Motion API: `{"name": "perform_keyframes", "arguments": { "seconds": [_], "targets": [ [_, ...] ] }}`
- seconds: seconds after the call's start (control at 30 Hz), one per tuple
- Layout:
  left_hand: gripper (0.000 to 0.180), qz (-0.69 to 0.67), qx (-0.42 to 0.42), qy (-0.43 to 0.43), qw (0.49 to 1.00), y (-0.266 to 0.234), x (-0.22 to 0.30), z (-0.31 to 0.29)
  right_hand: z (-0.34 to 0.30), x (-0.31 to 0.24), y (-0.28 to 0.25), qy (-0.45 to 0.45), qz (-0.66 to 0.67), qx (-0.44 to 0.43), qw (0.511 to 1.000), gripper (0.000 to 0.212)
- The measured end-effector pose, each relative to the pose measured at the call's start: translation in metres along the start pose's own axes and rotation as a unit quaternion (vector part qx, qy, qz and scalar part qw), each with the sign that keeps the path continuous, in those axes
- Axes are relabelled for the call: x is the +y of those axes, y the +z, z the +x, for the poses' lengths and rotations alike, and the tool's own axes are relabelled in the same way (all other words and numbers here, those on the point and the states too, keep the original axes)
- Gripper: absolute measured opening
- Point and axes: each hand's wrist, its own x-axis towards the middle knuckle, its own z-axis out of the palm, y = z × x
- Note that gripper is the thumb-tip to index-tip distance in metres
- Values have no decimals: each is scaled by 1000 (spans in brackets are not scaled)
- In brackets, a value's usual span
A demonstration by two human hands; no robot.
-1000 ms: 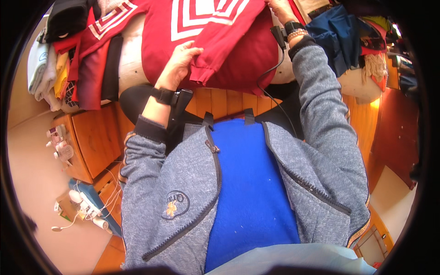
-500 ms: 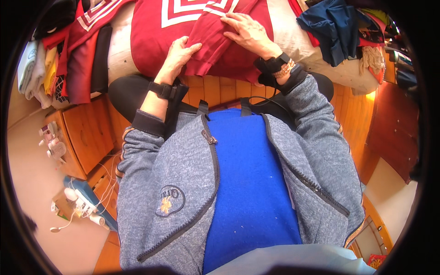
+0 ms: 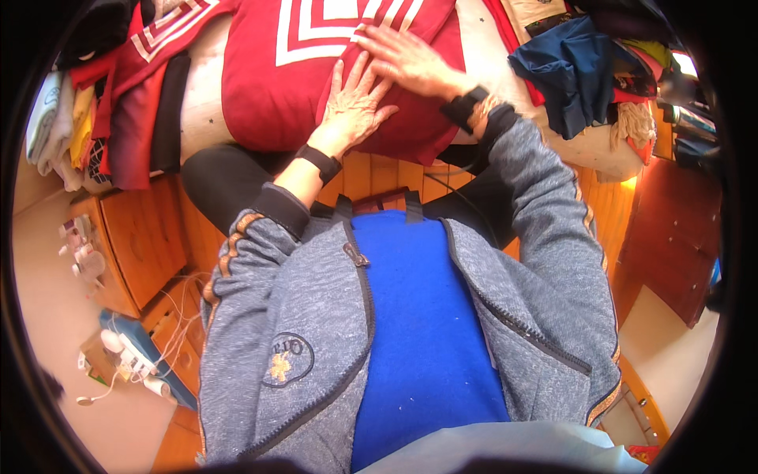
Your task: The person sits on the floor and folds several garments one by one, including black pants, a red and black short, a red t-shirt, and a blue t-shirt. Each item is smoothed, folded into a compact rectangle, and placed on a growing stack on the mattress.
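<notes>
Our left hand [image 3: 353,112] lies flat, fingers loosely parted, gripping nothing; just beyond, our right hand [image 3: 414,66] lies likewise. Both rest on the red sweatshirt [image 3: 260,96], spread over the pale sheet [image 3: 202,103]; we'd do best pressing lightly, stroking creases outward.

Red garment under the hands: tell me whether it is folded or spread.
Partly folded: one striped sleeve lies across the red garment, beneath the left hand and right hand; the other sleeve extends out leftward.
</notes>
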Motion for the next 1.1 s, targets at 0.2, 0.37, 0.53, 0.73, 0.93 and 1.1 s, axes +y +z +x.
{"name": "perform_keyframes", "arguments": {
  "seconds": [0.2, 0.37, 0.53, 0.73, 0.93, 1.1],
  "targets": [
    [71, -15, 17, -2, 1000, 5, -3, 0, 30, 95, 13, -47, -69, -4, 996, 44],
    [76, -22, 10, -17, 1000, 4, 3, -8, 50, 113, -2, 34, -39, -43, 998, 47],
    [80, -73, -56, -14, 996, -13, 2, -12, 4, 34, -31, -60, -298, -96, 948, 58],
    [56, -128, -50, -9, 990, -31, -9, -1, -17, 26, -23, 138, -42, -84, 986, 64],
    [47, -119, 41, -40, 991, -24, -9, 2, 24, 124, -35, 109, -154, 22, 982, 56],
    [53, -115, 70, -24, 991, -16, -17, 8, 33, 141, -11, 56, -100, -100, 988, 59]
  ]
}}
